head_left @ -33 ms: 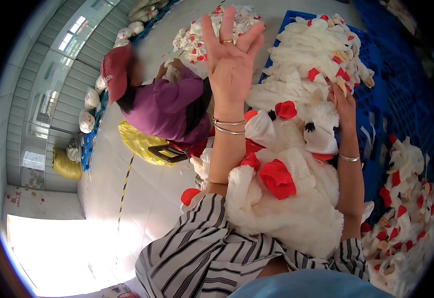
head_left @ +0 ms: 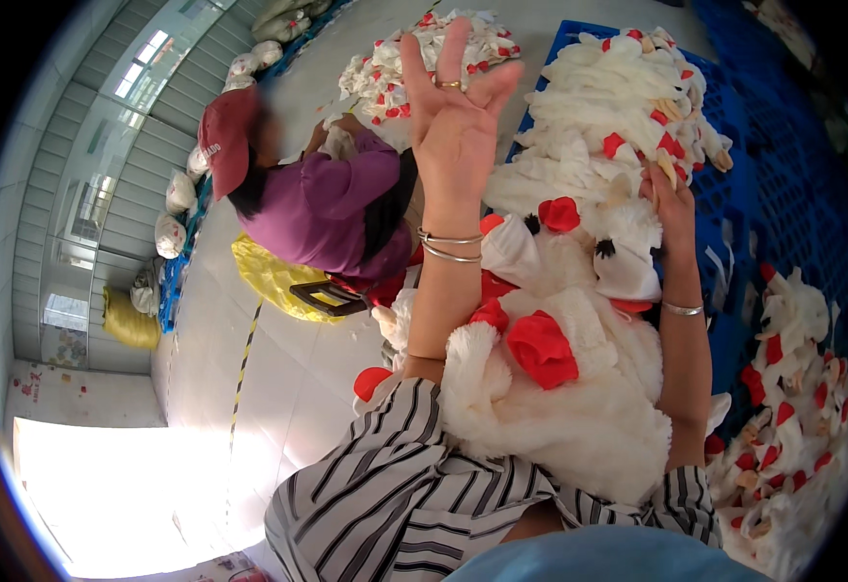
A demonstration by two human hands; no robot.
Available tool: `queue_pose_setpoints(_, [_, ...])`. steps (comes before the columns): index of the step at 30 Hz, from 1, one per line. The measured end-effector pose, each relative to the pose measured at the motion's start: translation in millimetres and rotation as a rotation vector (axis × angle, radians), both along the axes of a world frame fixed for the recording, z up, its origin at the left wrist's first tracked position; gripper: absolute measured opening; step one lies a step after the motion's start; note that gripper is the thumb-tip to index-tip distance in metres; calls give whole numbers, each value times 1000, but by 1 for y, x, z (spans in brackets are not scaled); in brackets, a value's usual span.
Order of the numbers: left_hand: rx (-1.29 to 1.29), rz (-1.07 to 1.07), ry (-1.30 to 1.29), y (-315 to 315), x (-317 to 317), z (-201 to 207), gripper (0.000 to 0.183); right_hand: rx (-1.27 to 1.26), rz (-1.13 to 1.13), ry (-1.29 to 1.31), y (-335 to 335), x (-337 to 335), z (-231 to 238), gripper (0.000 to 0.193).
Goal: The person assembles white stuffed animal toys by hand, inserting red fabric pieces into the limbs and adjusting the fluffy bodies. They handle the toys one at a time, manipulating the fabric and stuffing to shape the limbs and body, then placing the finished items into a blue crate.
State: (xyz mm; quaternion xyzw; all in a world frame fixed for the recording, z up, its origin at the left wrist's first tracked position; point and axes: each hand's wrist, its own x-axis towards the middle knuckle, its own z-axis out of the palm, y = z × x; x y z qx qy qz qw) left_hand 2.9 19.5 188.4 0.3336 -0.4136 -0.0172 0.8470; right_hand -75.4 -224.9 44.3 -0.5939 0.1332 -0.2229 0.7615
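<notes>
My left hand [head_left: 455,141] is raised in the air, palm up, with several fingers stretched apart and nothing in it. At the near edge of a stack, the bent fingers of my right hand [head_left: 673,202] grip an unstuffed white plush toy skin [head_left: 629,238] by a tan ear-like piece; the fingertips are partly hidden. This skin has black eye-like patches. Across my lap lie more fluffy white plush skins [head_left: 564,427] with red fabric parts [head_left: 543,351]. The far stack of white plush skins [head_left: 608,102] has red and tan pieces along its right side.
A blue pallet [head_left: 729,199] lies under the stack. Another heap of plush pieces [head_left: 783,475] is at the lower right, and one [head_left: 380,76] on the floor ahead. To the left, a person [head_left: 312,209] in purple sits by a yellow sack [head_left: 273,281], handling a pale piece.
My left hand has shifted very slightly down and right, its fingers bending a little. My right hand and the plush skins stay in place.
</notes>
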Motion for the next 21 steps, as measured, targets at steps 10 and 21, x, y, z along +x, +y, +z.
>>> queue_pose_setpoints(10, [1179, 10, 14, -62, 6, -124, 68, -88, 181, 62, 6, 12, -21, 25])
queue_pose_setpoints(21, [327, 110, -310, 35, 79, 45, 68, -119, 127, 57, 17, 10, -10, 24])
